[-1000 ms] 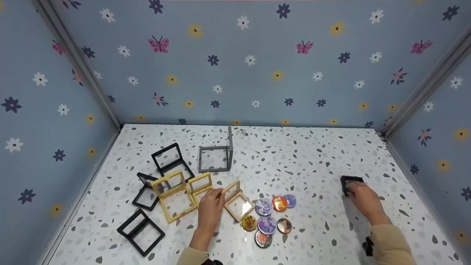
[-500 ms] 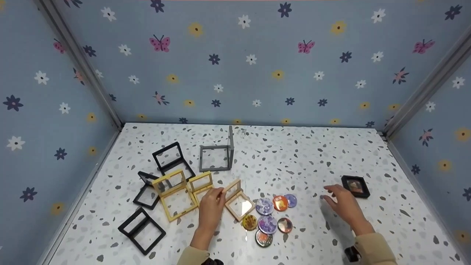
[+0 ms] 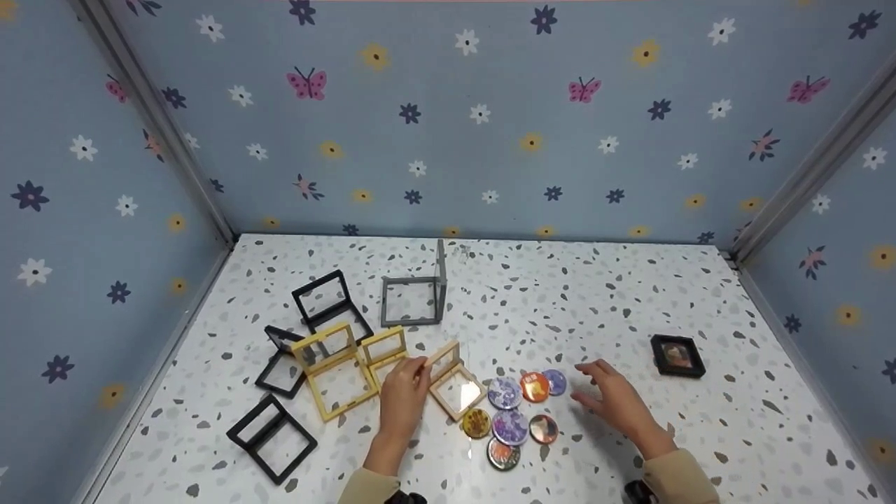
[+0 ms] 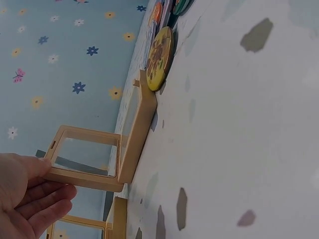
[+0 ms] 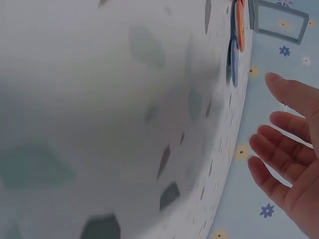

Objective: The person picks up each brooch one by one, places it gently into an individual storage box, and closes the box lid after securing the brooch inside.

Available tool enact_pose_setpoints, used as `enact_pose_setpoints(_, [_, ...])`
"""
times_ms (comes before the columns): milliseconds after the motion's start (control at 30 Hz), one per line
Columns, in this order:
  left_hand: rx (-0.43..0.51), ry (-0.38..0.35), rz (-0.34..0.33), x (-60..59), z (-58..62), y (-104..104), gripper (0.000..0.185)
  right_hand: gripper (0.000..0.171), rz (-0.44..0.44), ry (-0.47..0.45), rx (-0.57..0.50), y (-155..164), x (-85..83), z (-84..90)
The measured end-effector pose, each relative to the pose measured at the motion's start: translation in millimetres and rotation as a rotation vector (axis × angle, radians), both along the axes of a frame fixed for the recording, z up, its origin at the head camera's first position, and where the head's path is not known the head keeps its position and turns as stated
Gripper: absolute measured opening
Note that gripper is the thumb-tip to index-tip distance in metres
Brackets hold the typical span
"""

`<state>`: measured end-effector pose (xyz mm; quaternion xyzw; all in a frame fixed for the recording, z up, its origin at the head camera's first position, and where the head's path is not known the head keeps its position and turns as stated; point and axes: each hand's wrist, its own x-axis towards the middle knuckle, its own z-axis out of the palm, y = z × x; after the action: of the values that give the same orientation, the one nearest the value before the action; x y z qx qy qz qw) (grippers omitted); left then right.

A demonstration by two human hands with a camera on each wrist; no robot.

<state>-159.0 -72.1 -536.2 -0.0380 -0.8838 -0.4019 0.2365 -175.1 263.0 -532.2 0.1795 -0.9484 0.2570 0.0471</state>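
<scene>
Standing open on the bench [image 3: 574, 294] beside the yellow badge [image 3: 476, 423], the beige frame [image 3: 458, 393] is pinched at its raised lid [image 4: 85, 179] by the left hand [image 3: 402, 399], while the right hand [image 3: 619, 402], loosely spread with nothing held, is poised just beside the purple badge [image 3: 557, 382]. The small yellow frame [image 3: 385, 360] is partly covered by the left hand, and the purple badge is overlapped by the orange badge [image 3: 535, 386]; from the right wrist, badge faces cannot be made out.
</scene>
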Motion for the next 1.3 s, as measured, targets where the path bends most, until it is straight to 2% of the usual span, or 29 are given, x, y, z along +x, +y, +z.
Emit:
enact_pose_setpoints(200, [0.001, -0.003, 0.002, 0.2, -0.6, 0.8, 0.012, 0.051, -0.002, -0.049, 0.067, -13.4, -1.0, -1.5])
enact_pose_setpoints(400, [-0.003, 0.002, 0.011, 0.3, -2.4, 0.6, 0.011, 0.059, 0.027, -0.041, 0.107, -20.7, -5.5, -3.3])
enact_pose_setpoints(700, [0.004, -0.007, 0.011, 0.5, -2.4, 1.2, 0.012, 0.061, 0.052, -0.077, 0.176, -28.1, -16.0, -8.6])
enact_pose_setpoints(900, [0.012, -0.018, 0.005, 1.0, -2.0, 1.3, 0.012, 0.059, 0.085, -0.087, 0.165, -30.0, -18.8, -8.8])
enact_pose_setpoints(1167, [-0.004, 0.016, 0.007, 0.2, -3.1, 0.2, 0.012, 0.051, 0.087, -0.088, 0.174, -33.6, -20.6, -7.9])
enact_pose_setpoints(1300, [-0.003, 0.022, 0.007, 0.3, -2.8, 0.1, 0.012, 0.045, 0.111, -0.06, 0.16, -34.3, -21.5, -9.0])
